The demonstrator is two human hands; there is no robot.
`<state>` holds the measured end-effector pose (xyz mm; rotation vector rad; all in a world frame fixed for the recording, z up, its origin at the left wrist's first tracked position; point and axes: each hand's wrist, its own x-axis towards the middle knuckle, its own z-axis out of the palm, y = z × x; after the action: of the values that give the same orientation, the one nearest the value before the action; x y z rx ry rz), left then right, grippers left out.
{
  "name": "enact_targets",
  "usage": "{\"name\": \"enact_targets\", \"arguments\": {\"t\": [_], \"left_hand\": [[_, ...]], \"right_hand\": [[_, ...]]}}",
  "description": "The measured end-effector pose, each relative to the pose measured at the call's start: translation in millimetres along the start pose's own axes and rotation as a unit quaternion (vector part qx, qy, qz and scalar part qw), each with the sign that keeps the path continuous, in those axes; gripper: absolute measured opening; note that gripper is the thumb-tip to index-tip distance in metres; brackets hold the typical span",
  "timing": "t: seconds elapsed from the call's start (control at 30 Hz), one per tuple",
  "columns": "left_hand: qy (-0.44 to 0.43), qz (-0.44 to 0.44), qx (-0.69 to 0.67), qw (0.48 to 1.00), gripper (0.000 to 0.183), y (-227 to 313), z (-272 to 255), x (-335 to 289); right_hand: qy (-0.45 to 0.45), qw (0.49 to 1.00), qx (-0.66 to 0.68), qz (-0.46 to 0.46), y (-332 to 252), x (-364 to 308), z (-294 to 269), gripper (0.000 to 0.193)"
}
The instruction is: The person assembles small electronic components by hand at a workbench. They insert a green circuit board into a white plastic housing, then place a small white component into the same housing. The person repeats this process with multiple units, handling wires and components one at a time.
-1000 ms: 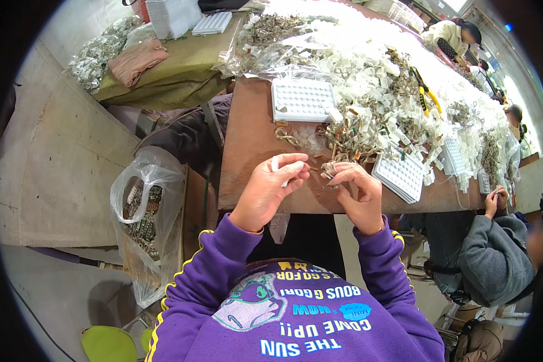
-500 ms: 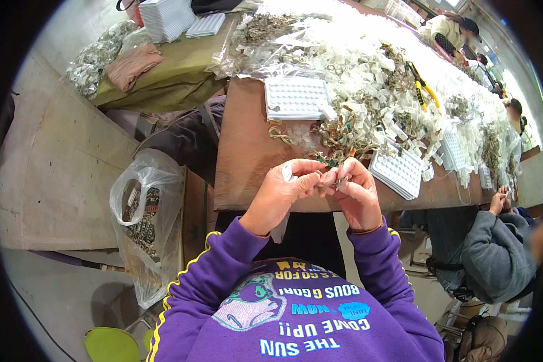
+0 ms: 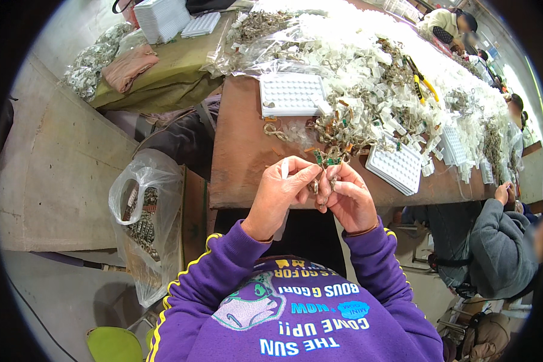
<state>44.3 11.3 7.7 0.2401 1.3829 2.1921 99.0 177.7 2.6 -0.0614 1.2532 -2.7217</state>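
At the table's near edge my two hands meet with fingertips close together. My left hand point(image 3: 279, 194) is closed in a pinch, and a small white piece point(image 3: 285, 168) shows at its fingers. My right hand point(image 3: 351, 198) is closed too, its thumb and fingers around a small part with green circuit boards point(image 3: 327, 159) and silvery strips. The boards stick up above the fingertips of both hands; the fingers hide the rest of the part. Just beyond lies a tangled heap of similar silvery and green parts point(image 3: 344, 130).
White dimpled trays lie on the brown table point(image 3: 238, 139): one tray point(image 3: 291, 95) beyond my left hand, a stack point(image 3: 394, 169) right of my right hand. Yellow-handled pliers point(image 3: 421, 84) rest on the heap. A clear plastic bag point(image 3: 148, 220) of parts stands at left. A grey-sleeved person point(image 3: 502, 247) sits at right.
The fingers have shifted and turned about the small part, so its green boards now stand up between both hands. The view has moved slightly.
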Motion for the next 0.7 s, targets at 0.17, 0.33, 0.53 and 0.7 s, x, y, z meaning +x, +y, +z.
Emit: {"name": "enact_targets", "arguments": {"t": [0.17,0.33,0.53,0.7], "left_hand": [[-0.015,-0.015,0.025,0.999,0.015,3.1,2.0,-2.5],[-0.01,0.0,0.061,0.998,0.022,1.4,6.0,-6.2],[-0.026,-0.024,0.073,0.997,0.022,0.9,3.8,-5.7],[-0.014,-0.016,0.08,0.997,0.017,-0.8,5.1,-3.5]], "right_hand": [[0.043,0.992,-0.116,-0.002,-6.7,-5.1,7.4,0.017],[0.063,0.986,-0.145,-0.045,-5.3,-6.9,9.3,0.014],[0.064,0.971,-0.225,-0.054,-5.2,-13.3,3.8,0.015],[0.011,0.992,-0.123,-0.03,-5.5,-13.4,2.7,0.012]]}}
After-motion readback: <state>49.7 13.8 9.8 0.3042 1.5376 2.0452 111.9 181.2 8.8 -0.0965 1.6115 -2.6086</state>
